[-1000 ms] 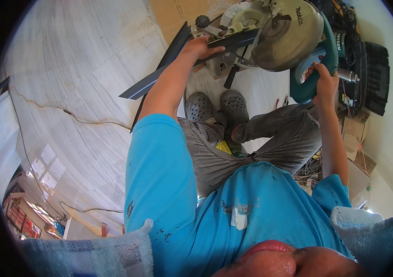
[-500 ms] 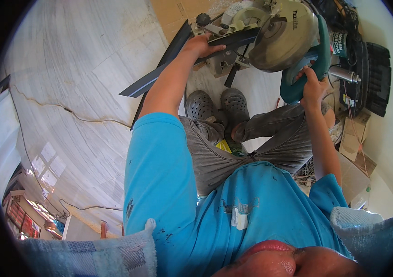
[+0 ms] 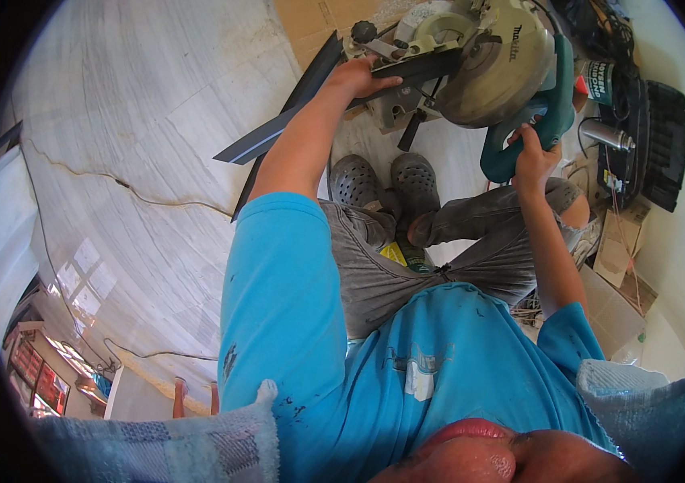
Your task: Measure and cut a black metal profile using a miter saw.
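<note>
Your left hand (image 3: 356, 74) presses down on a long dark strip (image 3: 294, 121), fingers spread flat over it where it crosses the base of the saw (image 3: 479, 60). The strip runs from under the blade guard out to your left, its free end lying over the pale tiled floor (image 3: 133, 129). Your right hand (image 3: 529, 157) is clenched around the saw's teal handle (image 3: 539, 133), arm stretched up to it. The saw sits on the floor just beyond your grey shoes (image 3: 382, 181), with a sheet of cardboard (image 3: 310, 24) beneath its far side. You sit with your knees drawn up, the saw between your feet and the far edge of the floor. To the right of the saw lie a black case (image 3: 664, 145) and tangled cables, and a cardboard box (image 3: 620, 241) stands near your right knee.
</note>
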A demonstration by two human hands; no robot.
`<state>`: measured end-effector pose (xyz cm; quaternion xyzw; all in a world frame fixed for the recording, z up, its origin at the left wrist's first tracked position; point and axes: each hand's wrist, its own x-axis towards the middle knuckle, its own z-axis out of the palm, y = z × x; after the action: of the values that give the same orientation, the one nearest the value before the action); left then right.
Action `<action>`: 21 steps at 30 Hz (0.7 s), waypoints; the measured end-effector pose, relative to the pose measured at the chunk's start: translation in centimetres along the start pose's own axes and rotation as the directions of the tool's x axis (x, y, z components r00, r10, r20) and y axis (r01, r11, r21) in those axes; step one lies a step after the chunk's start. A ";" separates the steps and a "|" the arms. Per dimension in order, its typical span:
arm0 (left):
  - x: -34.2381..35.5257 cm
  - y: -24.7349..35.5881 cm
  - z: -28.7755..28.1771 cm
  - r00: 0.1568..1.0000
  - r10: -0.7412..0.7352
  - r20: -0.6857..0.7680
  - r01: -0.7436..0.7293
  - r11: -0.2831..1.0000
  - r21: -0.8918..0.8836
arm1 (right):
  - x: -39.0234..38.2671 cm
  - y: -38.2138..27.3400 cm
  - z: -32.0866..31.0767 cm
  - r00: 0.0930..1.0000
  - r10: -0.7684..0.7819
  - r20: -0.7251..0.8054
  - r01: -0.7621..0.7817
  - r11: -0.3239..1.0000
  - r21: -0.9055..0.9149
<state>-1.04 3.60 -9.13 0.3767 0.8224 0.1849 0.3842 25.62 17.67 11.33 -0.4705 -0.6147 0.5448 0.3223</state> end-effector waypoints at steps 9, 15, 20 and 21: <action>-0.2 0.2 -0.3 1.000 0.000 0.016 0.000 1.000 0.000 | -1.6 5.4 1.1 0.991 -0.126 -0.050 0.126 0.992 0.007; 0.0 0.7 -0.7 0.999 0.010 0.039 -0.010 1.000 -0.009 | -1.6 7.3 0.9 0.979 -0.192 -0.063 0.186 0.979 -0.083; -0.7 0.4 -0.9 0.996 -0.009 0.085 0.013 0.999 -0.044 | 1.8 -4.5 -0.6 1.000 0.010 0.010 -0.008 0.992 -0.129; -0.7 0.1 -1.0 0.997 0.011 0.081 -0.006 0.998 -0.060 | 2.5 -6.6 -0.4 0.997 0.077 0.013 -0.075 0.989 -0.124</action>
<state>-1.45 3.08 -8.07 0.3755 0.7987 0.1956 0.4275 23.64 20.36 17.55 -0.5079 -0.6317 0.5217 0.2661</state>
